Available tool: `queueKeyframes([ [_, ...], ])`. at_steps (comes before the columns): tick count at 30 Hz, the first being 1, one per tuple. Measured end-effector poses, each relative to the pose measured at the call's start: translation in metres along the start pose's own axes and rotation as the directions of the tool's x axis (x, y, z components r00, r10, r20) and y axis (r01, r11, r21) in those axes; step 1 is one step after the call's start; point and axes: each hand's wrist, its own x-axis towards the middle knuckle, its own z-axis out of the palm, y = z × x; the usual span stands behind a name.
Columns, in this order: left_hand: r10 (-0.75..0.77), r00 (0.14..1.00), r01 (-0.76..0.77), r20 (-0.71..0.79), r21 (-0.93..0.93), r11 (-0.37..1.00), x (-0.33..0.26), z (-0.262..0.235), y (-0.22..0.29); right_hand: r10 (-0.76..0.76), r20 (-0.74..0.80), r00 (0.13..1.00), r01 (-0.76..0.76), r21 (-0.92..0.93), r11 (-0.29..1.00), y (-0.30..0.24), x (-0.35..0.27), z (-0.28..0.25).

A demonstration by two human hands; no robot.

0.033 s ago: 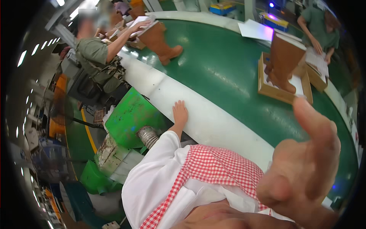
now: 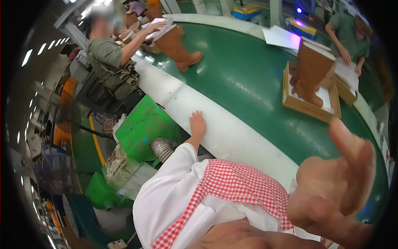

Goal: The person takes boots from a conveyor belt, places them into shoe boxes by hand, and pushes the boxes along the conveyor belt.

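Note:
My left hand [image 2: 197, 124] lies flat on the white ledge [image 2: 232, 143] beside the green belt, its fingers spread and nothing under them that I can see. Close to the camera, at the lower right, my right hand [image 2: 336, 182] is raised. Its forefinger stretches out, the other fingers look partly bent, and no object shows in it. Beyond it on the green belt [image 2: 244, 83], a brown cardboard box [image 2: 309, 110] carries tall tan boots [image 2: 313, 74] standing upright with white paper in their tops.
At the far left a person [image 2: 103, 54] in a green shirt touches other tan boots [image 2: 176, 47]. Another person [image 2: 350, 35] handles papers at the far right. Beside my left arm stands a green machine housing [image 2: 143, 128] with a ribbed hose [image 2: 161, 149].
The whole view has shifted slightly. My right hand sits a little farther right and lower in the picture. My left hand stays flat on the ledge.

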Motion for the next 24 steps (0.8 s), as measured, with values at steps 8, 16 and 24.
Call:
queueKeyframes([
  [8, -0.106, 0.994, 0.106, 0.009, 0.012, 0.994, -0.034, 0.008, -0.023, -0.320, -0.064, 0.945, 0.326, 0.236, 0.915, 0.040, -0.038, 0.040],
  [16, -0.033, 0.999, 0.034, -0.035, 0.012, 0.999, -0.008, 0.007, -0.017, -0.728, -0.006, 0.685, 0.686, 0.339, 0.643, 0.013, -0.043, 0.096],
  [24, -0.105, 0.994, 0.104, 0.027, 0.036, 0.994, -0.024, -0.002, -0.014, -0.764, -0.099, 0.637, 0.758, 0.256, 0.600, 0.012, -0.057, 0.070],
])
